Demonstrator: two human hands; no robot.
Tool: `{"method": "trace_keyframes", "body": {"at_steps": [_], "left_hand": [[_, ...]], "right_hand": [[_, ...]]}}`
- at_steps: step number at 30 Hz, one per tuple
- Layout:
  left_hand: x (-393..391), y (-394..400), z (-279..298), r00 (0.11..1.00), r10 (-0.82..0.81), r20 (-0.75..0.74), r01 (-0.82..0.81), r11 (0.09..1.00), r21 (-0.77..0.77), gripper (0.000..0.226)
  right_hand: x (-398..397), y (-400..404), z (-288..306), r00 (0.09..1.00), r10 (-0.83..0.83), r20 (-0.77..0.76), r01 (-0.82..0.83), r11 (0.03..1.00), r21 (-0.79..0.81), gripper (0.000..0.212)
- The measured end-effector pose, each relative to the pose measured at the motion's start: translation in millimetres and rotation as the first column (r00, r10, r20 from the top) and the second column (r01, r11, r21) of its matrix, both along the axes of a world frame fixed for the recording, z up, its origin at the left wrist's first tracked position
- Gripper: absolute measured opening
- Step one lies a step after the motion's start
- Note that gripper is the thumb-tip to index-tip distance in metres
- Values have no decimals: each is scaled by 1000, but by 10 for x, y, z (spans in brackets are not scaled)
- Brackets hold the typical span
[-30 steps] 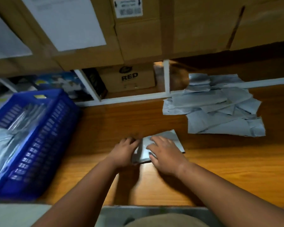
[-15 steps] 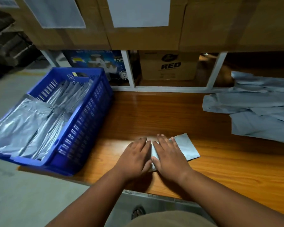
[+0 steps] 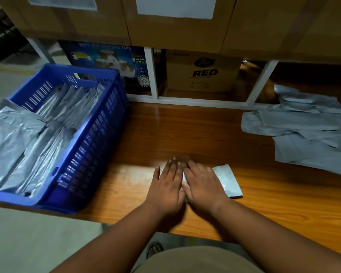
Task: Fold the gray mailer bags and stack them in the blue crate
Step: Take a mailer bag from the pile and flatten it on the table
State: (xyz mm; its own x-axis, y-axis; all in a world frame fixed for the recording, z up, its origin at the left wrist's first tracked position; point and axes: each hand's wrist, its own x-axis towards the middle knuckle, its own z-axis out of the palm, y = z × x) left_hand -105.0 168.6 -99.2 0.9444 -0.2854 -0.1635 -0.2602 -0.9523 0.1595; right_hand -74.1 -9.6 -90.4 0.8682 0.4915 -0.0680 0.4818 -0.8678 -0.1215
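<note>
A folded gray mailer bag (image 3: 227, 182) lies on the wooden table (image 3: 185, 134) near its front edge. My left hand (image 3: 168, 186) and my right hand (image 3: 203, 184) lie side by side on it, fingers straight, pressing it flat; only its right part shows. The blue crate (image 3: 91, 146) stands at the table's left end and holds several folded gray bags (image 3: 34, 138). A loose pile of unfolded gray mailer bags (image 3: 307, 127) lies at the right.
Cardboard boxes (image 3: 175, 22) sit on a shelf above the table's back edge. Under it, behind a white frame (image 3: 154, 75), stand a box marked RED (image 3: 203, 73) and a blue tape box (image 3: 106, 58). Gray floor lies left of the table.
My hands went from curled at the bag's fold to flat side by side on it. The view has swung left, bringing the crate in and pushing the loose pile to the right edge.
</note>
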Motion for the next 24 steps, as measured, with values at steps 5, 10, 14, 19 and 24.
{"method": "trace_keyframes", "body": {"at_steps": [5,10,14,19,24], "left_hand": [[-7,-39,-63,1000,7,5,-7,1000,9,80],[41,-36,-82,1000,-14,-8,14,999,32,82],[50,-31,-121,1000,-24,-1,24,998,56,83],[55,-43,-139,1000,-25,0,25,998,57,85],[53,-46,-141,1000,-29,1,29,997,72,86]], "right_hand": [[58,-12,-144,1000,13,-28,-15,997,-71,74],[113,-6,-200,999,30,-43,-33,997,-74,75],[125,-3,-215,999,27,-30,-29,997,-66,75],[125,-7,-208,999,28,-33,-30,998,-48,76],[123,-12,-233,999,24,-39,-24,999,-23,77]]}}
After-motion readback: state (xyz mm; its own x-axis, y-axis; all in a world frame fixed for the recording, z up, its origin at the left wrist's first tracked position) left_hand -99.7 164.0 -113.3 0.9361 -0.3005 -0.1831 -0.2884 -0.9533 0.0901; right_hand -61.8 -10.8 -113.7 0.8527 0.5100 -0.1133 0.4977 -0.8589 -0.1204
